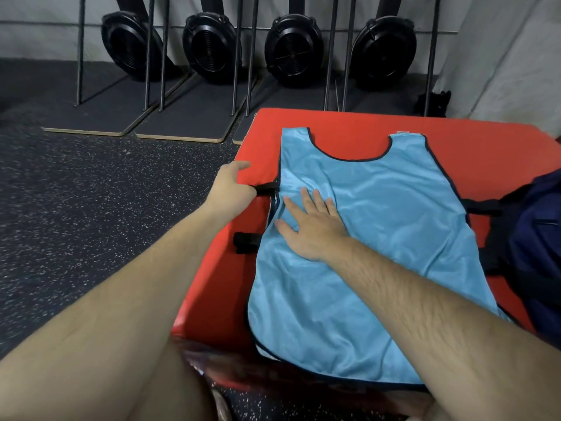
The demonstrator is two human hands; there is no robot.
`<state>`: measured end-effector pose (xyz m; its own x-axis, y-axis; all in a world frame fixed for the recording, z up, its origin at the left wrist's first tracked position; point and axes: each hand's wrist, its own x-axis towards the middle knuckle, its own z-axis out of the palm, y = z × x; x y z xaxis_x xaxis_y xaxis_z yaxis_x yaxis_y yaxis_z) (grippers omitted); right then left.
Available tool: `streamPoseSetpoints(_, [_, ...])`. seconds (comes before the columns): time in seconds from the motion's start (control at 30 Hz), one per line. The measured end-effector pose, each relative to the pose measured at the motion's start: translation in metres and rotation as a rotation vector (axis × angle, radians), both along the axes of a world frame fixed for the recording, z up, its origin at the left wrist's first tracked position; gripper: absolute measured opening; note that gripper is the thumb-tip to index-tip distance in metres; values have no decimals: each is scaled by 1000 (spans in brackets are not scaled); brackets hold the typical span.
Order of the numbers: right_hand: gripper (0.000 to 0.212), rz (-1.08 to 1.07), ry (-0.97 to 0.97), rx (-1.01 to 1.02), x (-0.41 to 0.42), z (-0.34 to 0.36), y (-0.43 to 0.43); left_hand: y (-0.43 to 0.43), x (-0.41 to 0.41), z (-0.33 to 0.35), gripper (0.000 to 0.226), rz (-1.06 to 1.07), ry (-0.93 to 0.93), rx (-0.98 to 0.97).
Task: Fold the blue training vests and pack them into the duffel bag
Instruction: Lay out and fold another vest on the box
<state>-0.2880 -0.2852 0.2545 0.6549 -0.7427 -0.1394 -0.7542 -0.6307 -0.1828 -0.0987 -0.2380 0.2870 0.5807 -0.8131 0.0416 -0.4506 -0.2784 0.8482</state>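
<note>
I see the fingers (243,189) of my left hand (232,189) closed around a black strap (267,189) that comes out from the left side of the blue vest (364,238). The thumb and the other fingers pinch the strap end, and the strap runs straight and tight between the hand and the vest edge. The index finger points away, above the red surface.

My right hand (312,226) lies flat on the vest, palm down, with the fingers (306,199) spread open and holding nothing. It presses the cloth near the left edge, just beside the place where the strap joins.

The vest is spread out on a red mat (470,147), neck opening on the far side, bottom hem near me. It has a dark trim along its edges and some soft wrinkles in the middle. A second black strap (246,243) lies on the mat at the left side, lower than the one I hold.

At the right edge of the mat I see a dark blue duffel bag (534,238), touching the vest's right side; only part of it is in view. The mat lies on a dark speckled floor (91,208). Far behind, four black fan wheels (291,47) stand along the wall.
</note>
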Motion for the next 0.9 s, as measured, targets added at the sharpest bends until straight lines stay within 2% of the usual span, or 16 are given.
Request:
streamPoseSetpoints(0.1, [69, 28, -14, -42, 2, 3, 8, 12, -36, 4, 43, -101, -295, 7])
streamPoseSetpoints(0.2, [74, 93, 74, -108, 1, 8, 22, 27, -77, -18, 27, -230, -393, 13])
streamPoseSetpoints(0.3, [75, 74, 119, -97, -5, 8, 36, 48, -89, -37, 35, -253, -328, 22])
streamPoseSetpoints(0.37, [68, 45, 52, -37, -16, 3, 44, 61, -84, -36, 34, -251, -202, -23])
streamPoseSetpoints(0.43, [65, 43, -2, -7, -29, 0, 48, 75, -74, -36, 39, -250, -173, -83])
streamPoseSetpoints(0.5, [64, 31, -29, -14, -40, 1, 51, 87, -65, -40, 46, -205, -311, -22])
streamPoseSetpoints(0.57, [62, 31, -40, -51, -47, 6, 58, 97, -67, -44, 40, -141, -530, 130])
streamPoseSetpoints(0.63, [61, 48, -61, -74, -51, 11, 74, 102, -73, -45, 33, -100, -619, 147])
streamPoseSetpoints(0.73, [61, 62, -55, -48, -59, 9, 103, 99, -71, -40, 27, -59, -548, 101])
streamPoseSetpoints(0.9, [64, 32, -44, 22, -71, 0, 119, 94, -53, -28, 16, -153, -286, -44])
